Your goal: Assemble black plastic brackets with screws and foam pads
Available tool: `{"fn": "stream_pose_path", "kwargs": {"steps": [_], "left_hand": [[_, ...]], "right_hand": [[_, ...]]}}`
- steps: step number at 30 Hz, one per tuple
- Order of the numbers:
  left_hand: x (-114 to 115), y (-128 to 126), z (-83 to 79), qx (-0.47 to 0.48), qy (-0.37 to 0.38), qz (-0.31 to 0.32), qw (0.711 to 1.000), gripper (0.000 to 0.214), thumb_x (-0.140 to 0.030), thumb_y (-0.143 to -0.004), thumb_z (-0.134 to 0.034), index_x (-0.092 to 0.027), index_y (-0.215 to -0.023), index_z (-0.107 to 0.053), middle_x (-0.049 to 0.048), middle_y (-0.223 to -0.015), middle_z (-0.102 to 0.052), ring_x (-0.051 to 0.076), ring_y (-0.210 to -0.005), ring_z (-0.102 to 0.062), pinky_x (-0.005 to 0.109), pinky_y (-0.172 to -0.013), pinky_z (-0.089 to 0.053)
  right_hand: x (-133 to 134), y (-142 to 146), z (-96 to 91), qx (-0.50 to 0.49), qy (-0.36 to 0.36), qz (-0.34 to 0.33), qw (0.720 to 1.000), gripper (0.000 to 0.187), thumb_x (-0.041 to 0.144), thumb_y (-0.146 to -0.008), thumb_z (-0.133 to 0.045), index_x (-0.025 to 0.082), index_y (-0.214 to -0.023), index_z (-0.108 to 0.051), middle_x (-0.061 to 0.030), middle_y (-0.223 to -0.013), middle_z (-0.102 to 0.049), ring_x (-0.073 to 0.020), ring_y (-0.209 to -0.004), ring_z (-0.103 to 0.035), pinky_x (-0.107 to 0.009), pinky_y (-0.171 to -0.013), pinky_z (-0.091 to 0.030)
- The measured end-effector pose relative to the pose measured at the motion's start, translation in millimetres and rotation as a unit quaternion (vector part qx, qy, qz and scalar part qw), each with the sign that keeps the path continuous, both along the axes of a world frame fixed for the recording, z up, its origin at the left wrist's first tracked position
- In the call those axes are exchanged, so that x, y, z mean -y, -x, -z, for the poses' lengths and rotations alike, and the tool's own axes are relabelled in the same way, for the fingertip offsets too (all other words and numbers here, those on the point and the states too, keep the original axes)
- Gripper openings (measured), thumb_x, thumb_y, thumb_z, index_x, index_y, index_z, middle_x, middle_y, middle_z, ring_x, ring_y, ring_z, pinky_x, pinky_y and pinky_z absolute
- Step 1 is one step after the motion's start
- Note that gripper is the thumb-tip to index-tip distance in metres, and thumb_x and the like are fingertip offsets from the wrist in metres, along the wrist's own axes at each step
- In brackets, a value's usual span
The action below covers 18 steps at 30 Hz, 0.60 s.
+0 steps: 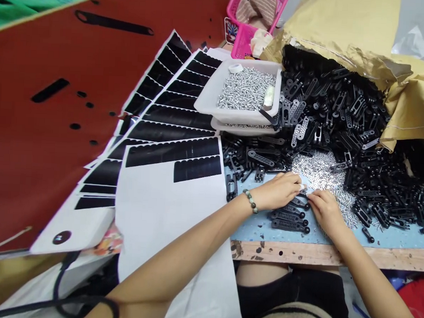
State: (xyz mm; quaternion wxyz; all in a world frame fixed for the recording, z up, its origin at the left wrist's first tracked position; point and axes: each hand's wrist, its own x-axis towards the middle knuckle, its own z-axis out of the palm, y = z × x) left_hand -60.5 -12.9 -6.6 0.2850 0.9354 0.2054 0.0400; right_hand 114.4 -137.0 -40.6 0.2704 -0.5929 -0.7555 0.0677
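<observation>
My left hand (284, 188), with a beaded bracelet (250, 201) at its wrist, reaches over the blue work surface with its fingers pinched together. White material shows at its fingertips. Close beside it, my right hand (325, 211) is also closed, thumb and fingertips together. Whatever small thing lies between the fingertips is too hidden to name. Just below the left hand, several black plastic arms with ball ends (289, 224) lie in a row. Behind both hands spreads a heap of small silver metal pieces (317, 169), with silver pins (344, 204) beside my right hand.
A white tub (238, 115) of silver pins stands on another container at the back. Black plastic parts (365, 151) spill from a yellow sack (347, 31). Printed white sheets (167, 208) lie at the left, beside a red-brown panel (40, 137). Pink baskets (242, 38) stand behind.
</observation>
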Motion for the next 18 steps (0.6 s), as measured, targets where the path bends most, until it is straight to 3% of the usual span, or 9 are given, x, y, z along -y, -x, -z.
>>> {"fn": "stream_pose_path", "kwargs": {"steps": [6, 9, 11, 15, 18], "left_hand": [[-4, 5, 2.9, -0.027, 0.023, -0.025, 0.999, 0.027, -0.020, -0.093, -0.048, -0.026, -0.110, -0.067, 0.0025, -0.097, -0.063, 0.018, -0.096, -0.055, 0.030, -0.086, -0.038], [-5, 9, 2.7, -0.018, 0.007, -0.033, 0.999, 0.021, -0.022, -0.088, -0.055, -0.025, -0.105, -0.068, 0.0014, -0.096, -0.065, 0.019, -0.096, -0.056, 0.030, -0.085, -0.039], [-3, 5, -1.1, 0.002, -0.006, -0.046, 0.999, 0.024, -0.026, -0.087, -0.057, -0.023, -0.110, -0.065, 0.0022, -0.097, -0.065, 0.020, -0.096, -0.056, 0.032, -0.085, -0.041], [4, -34, -12.6, 0.040, -0.039, -0.050, 0.997, 0.024, -0.027, -0.093, -0.047, -0.021, -0.112, -0.060, 0.0049, -0.102, -0.062, 0.020, -0.098, -0.056, 0.034, -0.088, -0.043], [14, -75, -14.7, -0.007, -0.085, -0.023, 0.996, 0.021, -0.030, -0.087, -0.058, -0.019, -0.105, -0.062, 0.0072, -0.106, -0.061, 0.024, -0.101, -0.055, 0.038, -0.086, -0.044]], "right_hand": [[-2, -4, -10.6, -0.013, 0.020, 0.009, 1.000, 0.024, 0.026, -0.095, -0.044, 0.020, -0.105, -0.065, -0.0089, -0.098, -0.066, -0.0211, -0.090, -0.058, -0.036, -0.080, -0.047], [11, -31, -22.2, -0.003, 0.025, 0.111, 0.994, 0.028, 0.027, -0.096, -0.038, 0.017, -0.105, -0.063, -0.0106, -0.095, -0.065, -0.0215, -0.089, -0.059, -0.035, -0.081, -0.047], [25, -49, -28.7, 0.058, 0.061, 0.188, 0.979, 0.029, 0.030, -0.095, -0.039, 0.015, -0.100, -0.063, -0.0105, -0.085, -0.064, -0.0233, -0.083, -0.059, -0.036, -0.077, -0.046], [44, -62, -34.0, 0.170, 0.153, 0.246, 0.942, 0.032, 0.038, -0.089, -0.052, 0.013, -0.105, -0.062, -0.0120, -0.086, -0.064, -0.0257, -0.080, -0.060, -0.035, -0.071, -0.045], [34, -56, -31.6, 0.174, 0.169, 0.256, 0.936, 0.033, 0.038, -0.088, -0.055, 0.013, -0.109, -0.060, -0.0127, -0.092, -0.063, -0.0254, -0.083, -0.061, -0.032, -0.068, -0.044]]}}
